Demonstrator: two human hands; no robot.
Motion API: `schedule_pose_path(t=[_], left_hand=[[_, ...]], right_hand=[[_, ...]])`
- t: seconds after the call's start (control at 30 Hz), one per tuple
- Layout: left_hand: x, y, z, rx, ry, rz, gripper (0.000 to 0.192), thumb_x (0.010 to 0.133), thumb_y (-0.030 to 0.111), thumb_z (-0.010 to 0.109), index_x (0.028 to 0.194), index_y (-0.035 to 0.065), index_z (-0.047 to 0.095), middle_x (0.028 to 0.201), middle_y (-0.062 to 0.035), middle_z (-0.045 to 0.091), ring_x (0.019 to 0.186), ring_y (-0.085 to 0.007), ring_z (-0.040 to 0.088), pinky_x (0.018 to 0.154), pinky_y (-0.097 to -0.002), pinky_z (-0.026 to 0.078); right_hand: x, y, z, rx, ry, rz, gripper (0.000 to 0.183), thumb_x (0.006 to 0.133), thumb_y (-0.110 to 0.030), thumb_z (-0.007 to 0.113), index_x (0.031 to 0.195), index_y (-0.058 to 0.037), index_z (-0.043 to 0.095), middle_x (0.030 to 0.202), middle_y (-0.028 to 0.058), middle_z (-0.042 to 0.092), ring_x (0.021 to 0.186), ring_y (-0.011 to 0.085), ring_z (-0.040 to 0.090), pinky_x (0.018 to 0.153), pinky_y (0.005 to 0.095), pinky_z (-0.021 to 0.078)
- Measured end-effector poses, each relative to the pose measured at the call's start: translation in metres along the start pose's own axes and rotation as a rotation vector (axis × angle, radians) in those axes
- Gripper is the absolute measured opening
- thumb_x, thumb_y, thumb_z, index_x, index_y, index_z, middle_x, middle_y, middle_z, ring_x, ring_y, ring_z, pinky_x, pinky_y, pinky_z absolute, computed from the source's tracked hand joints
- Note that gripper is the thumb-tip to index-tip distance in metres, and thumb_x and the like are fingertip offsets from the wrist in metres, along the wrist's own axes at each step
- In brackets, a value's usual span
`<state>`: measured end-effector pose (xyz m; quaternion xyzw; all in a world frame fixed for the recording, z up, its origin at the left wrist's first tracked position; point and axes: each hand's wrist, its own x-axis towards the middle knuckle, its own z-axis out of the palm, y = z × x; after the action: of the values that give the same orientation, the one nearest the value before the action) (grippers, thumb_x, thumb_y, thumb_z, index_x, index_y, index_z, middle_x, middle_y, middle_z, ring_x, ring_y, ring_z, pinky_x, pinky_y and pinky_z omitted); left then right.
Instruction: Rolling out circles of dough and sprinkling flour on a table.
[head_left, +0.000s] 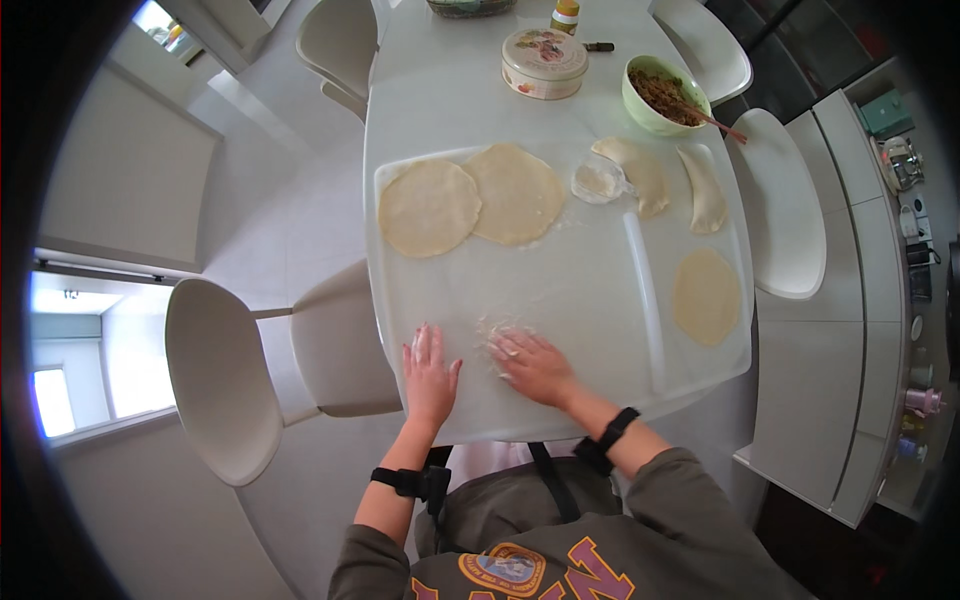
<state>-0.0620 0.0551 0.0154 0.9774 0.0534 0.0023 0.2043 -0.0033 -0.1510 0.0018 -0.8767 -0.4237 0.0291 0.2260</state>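
My left hand (429, 379) rests flat at the front left of a translucent white pastry board (562, 292), its fingers apart and holding nothing. Flat on the board to its right, my right hand (534, 366) touches a patch of scattered flour (496, 330). White flour coats the fingers of both. Two round dough sheets (430, 208) overlap at the board's far left. A white rolling pin (643, 300) lies lengthwise right of my right hand. Beyond the pin is a small oval dough sheet (706, 297). Two folded, filled dough crescents (703, 191) lie near the far right, beside a clear cup of flour (598, 181).
A pale green bowl (646, 112) of brown filling, with chopsticks (724, 127) in it, stands behind the board. Nearby are a round decorated tin (544, 64), a small jar (565, 16) and a dark marker-like object (599, 46). White chairs (217, 382) flank the table.
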Motion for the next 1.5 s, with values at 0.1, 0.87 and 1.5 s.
schedule_pose_path(t=[0.1,0.87,1.5], left_hand=[[0.004,-0.001,0.0,0.105,-0.141,0.051,0.059,0.082,0.024,0.059,0.131,-0.0004,0.035,0.14,-0.0197,0.026,0.13,-0.0343,0.024,0.106,-0.042,0.022],[0.011,-0.015,-0.016,-0.099,-0.189,0.122,0.05,0.078,0.013,0.06,0.124,0.0002,0.044,0.139,-0.02,0.029,0.129,-0.0346,0.027,0.105,-0.0392,0.027],[-0.008,-0.009,-0.019,-0.058,-0.279,0.087,0.082,0.078,0.042,0.058,0.134,-0.0057,0.023,0.144,-0.0214,0.015,0.133,-0.0339,0.016,0.108,-0.0449,0.014]], right_hand=[[0.003,0.037,-0.026,-0.049,-0.244,0.099,0.047,0.082,-0.024,0.052,0.124,-0.0041,0.044,0.13,0.0126,0.043,0.123,0.0276,0.037,0.101,0.0422,0.0299],[0.013,0.001,-0.037,0.388,-0.021,0.693,0.039,0.069,-0.017,0.071,0.097,-0.0051,0.046,0.092,0.012,0.053,0.095,0.0285,0.051,0.083,0.0387,0.0415],[0.014,-0.01,0.0,-0.011,-0.013,-0.07,0.044,0.075,-0.027,0.063,0.117,-0.0183,0.055,0.129,0.0111,0.044,0.122,0.0286,0.037,0.101,0.046,0.0294]])
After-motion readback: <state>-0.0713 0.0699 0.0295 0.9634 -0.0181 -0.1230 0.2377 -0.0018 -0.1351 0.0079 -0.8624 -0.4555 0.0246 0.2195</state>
